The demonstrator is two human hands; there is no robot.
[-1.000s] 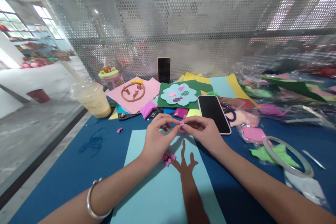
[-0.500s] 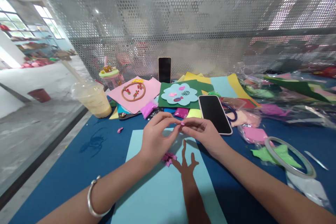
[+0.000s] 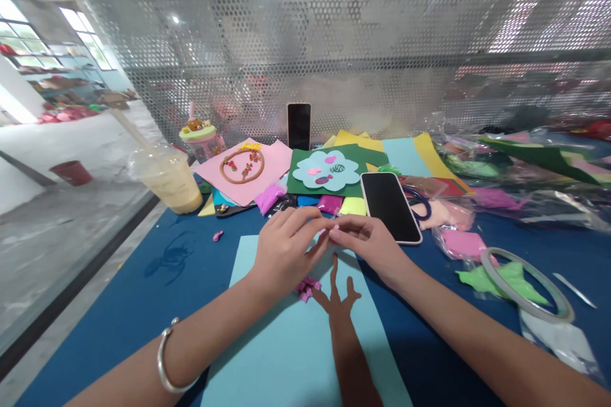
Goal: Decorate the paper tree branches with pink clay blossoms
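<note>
My left hand (image 3: 285, 248) and my right hand (image 3: 368, 241) meet fingertip to fingertip above a light blue sheet (image 3: 286, 343). Together they pinch a tiny piece of pink clay (image 3: 333, 228). A brown paper tree (image 3: 344, 324) is stuck on the sheet, its branches just below my fingers. A small cluster of pink clay bits (image 3: 307, 287) sits at the tree's left branch, under my left hand. A silver bangle (image 3: 165, 365) circles my left wrist.
A phone (image 3: 390, 206) lies face up right of my hands; another phone (image 3: 298, 125) stands against the mesh wall. A lidded drink cup (image 3: 167, 179) is at the left. Coloured sheets, clay packets, a tape ring (image 3: 525, 283) and plastic bags crowd the back and right.
Both hands have lowered slightly toward the sheet, still pinching the pink bit between them. My left fingers have shifted over the piece.
</note>
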